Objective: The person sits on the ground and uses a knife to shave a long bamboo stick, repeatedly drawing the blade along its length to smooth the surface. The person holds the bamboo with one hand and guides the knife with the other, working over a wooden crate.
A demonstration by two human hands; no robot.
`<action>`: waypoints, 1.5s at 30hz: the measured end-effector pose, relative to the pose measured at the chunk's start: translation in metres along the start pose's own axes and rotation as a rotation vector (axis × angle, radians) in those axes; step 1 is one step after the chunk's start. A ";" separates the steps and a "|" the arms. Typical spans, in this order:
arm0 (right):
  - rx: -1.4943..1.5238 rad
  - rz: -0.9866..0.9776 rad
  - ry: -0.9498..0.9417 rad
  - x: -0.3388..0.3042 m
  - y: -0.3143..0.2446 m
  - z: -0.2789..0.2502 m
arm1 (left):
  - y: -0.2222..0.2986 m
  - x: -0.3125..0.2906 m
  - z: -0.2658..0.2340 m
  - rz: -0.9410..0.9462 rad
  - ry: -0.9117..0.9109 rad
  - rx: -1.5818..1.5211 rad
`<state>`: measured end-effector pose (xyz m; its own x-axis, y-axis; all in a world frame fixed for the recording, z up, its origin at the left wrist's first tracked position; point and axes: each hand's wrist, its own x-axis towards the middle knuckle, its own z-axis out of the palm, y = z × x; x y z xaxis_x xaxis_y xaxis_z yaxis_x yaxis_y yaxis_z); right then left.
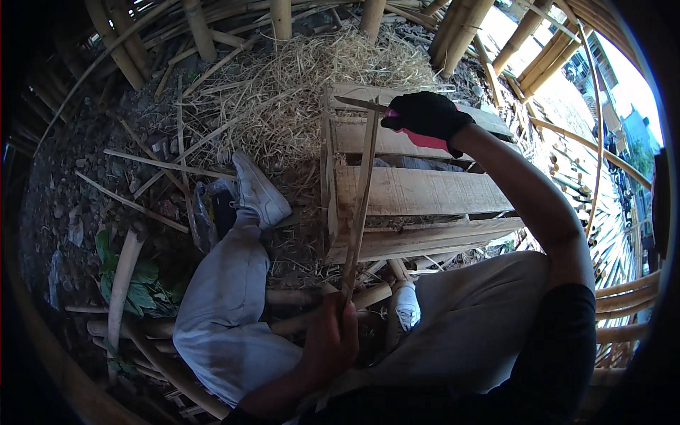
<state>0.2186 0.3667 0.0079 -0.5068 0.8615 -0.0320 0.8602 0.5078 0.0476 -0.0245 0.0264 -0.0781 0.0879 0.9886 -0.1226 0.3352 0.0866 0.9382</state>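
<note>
Far left: a thick bamboo pole (122,280) lies on the dirt w/ green leaves (142,287) beside it; loose thin slats (152,164) scattered over the ground above. Next, the person's left leg in light trousers, white shoe (260,190) resting at the edge of a big heap of dry shavings (283,92). More bamboo poles lie under the knees, near the second shoe (407,306).

Centre: left hand (331,340), bare, fingers wrapped tight round the lower end of a long thin bamboo strip (360,205). Strip stands nearly upright, tilted slightly right, running up in front of a rough wooden pallet (418,191) & crossing its left edge.

At the strip's top end a knife blade (361,104) meets it crosswise; can't tell how deep it sits in the bamboo. Right hand (425,117), in a black glove, is clenched round the knife's pink handle, arm stretched over the pallet boards.

Obstructions: pallet directly behind the strip, legs & poles crowd the lower end, shavings pile just beyond the blade.

Right side: upright bamboo poles (464,28) along the top & bent bamboo lengths (598,127) at the sunlit edge, well apart from the hands.
</note>
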 end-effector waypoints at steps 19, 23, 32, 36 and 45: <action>0.008 0.343 0.041 0.010 -0.042 -0.015 | 0.005 -0.001 -0.004 -0.069 -0.005 0.021; -0.160 0.260 0.054 0.016 -0.036 -0.019 | 0.002 -0.003 -0.002 -0.037 0.015 0.071; -0.288 0.567 0.319 0.045 0.079 0.001 | 0.003 -0.013 0.005 -0.007 0.011 0.025; -0.192 0.649 0.386 0.009 0.172 -0.003 | 0.002 -0.008 -0.001 -0.043 0.040 0.032; 0.415 0.507 0.168 0.008 0.108 -0.012 | 0.008 0.000 -0.005 -0.079 -0.041 0.017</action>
<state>0.3070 0.4284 0.0251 -0.0080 0.9987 0.0502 0.9278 0.0262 -0.3721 -0.0267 0.0281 -0.0693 0.0983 0.9728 -0.2098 0.3582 0.1621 0.9195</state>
